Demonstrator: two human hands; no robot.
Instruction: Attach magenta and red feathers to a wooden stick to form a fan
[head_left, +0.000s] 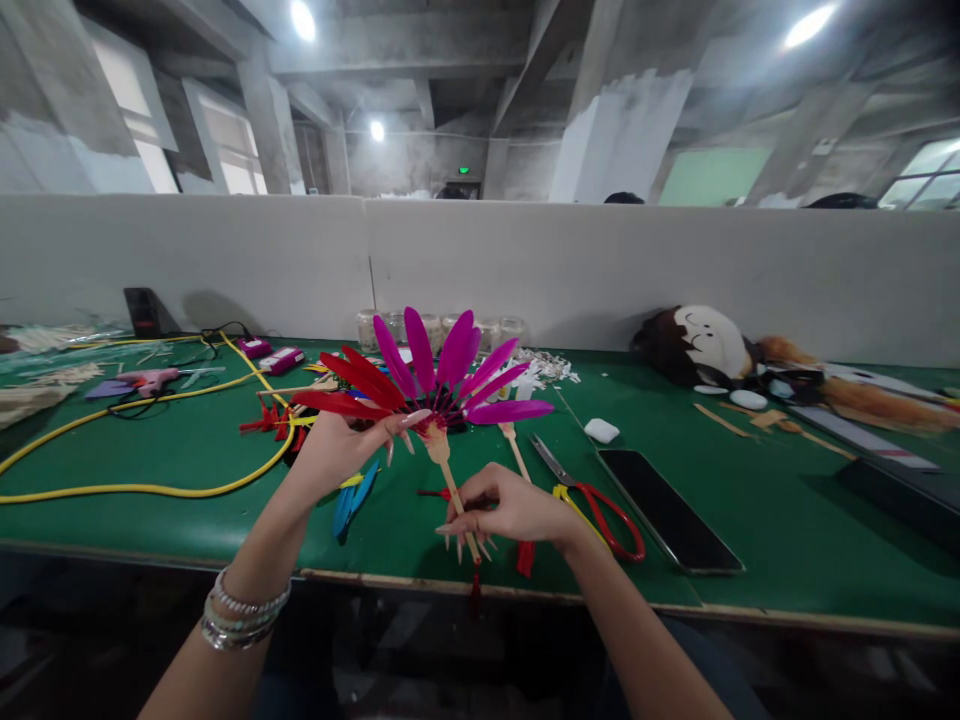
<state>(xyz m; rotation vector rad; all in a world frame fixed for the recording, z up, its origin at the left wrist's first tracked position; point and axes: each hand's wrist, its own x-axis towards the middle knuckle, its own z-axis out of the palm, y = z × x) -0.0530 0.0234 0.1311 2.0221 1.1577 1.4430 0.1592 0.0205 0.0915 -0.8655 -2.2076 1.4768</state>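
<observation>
A feather fan [456, 375] with magenta and red feathers is held up over the front of the green table. My right hand [506, 508] is closed round the lower part of its light wooden handle [448, 478], with a small red tassel hanging below. My left hand [341, 447] pinches at the red feathers [358, 385] on the fan's left side; the exact grip is partly hidden behind the fingers. Blue feathers [355, 502] lie on the table under my left hand. Beside my right hand rests a second wooden handle [516, 450] with a red tassel [525, 558].
Red-handled scissors [611, 520] and a black phone [670, 510] lie to the right. A plush toy [701, 340] leans at the back right. On the left are a yellow cable [161, 490] and a pink glue gun [150, 381]. Glass jars [512, 332] stand along the grey partition [600, 265].
</observation>
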